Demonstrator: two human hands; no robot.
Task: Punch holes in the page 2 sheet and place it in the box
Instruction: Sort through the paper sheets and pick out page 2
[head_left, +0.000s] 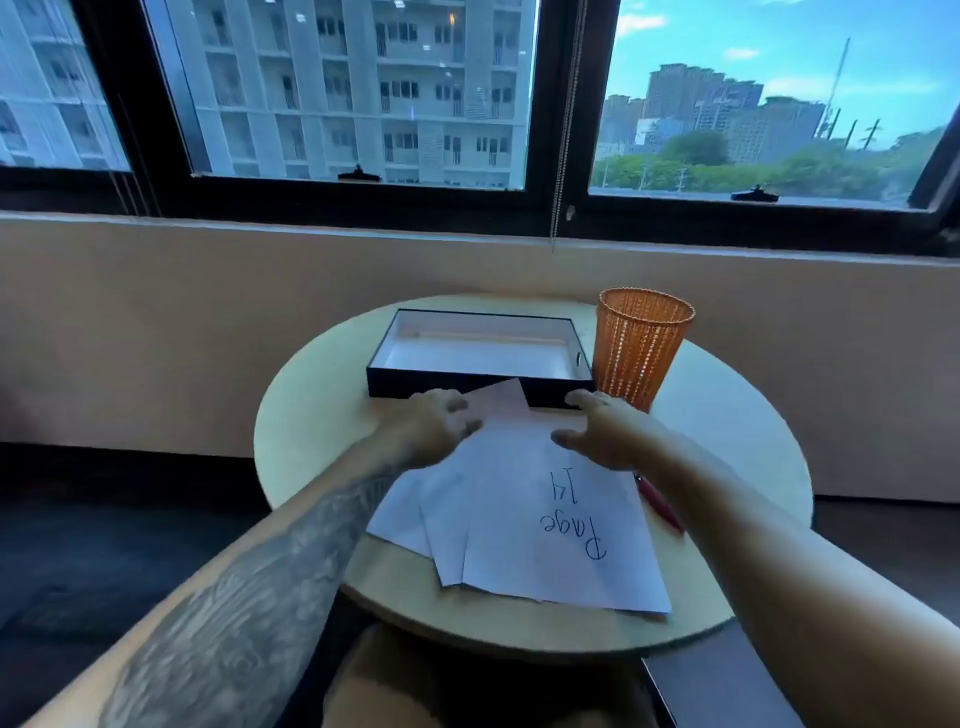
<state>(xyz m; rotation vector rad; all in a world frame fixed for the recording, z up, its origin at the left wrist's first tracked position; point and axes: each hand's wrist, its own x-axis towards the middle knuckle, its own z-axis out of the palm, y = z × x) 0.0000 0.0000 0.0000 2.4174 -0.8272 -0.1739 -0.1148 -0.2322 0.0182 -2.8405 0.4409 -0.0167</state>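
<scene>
Counter (311, 415): we note a round top below a window.
Box (480, 358): open, black-walled, at the far edge.
Mesh cup (641, 345): orange, upright, just right of the box.
Sheets (519, 519): loose fanned stack at the near middle; top sheet reads "Page 14".
Page 2 sheet: we cannot tell which it is.
Left hand (436, 423): grip spread, resting on the stack's far corner.
Right hand (597, 431): grip wide, palm down at the stack's far edge.
Red pen (662, 504): partly under the right forearm.

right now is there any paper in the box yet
No, the box shows only its bare white bottom, and the sheets lie on the table in front of it.
</scene>
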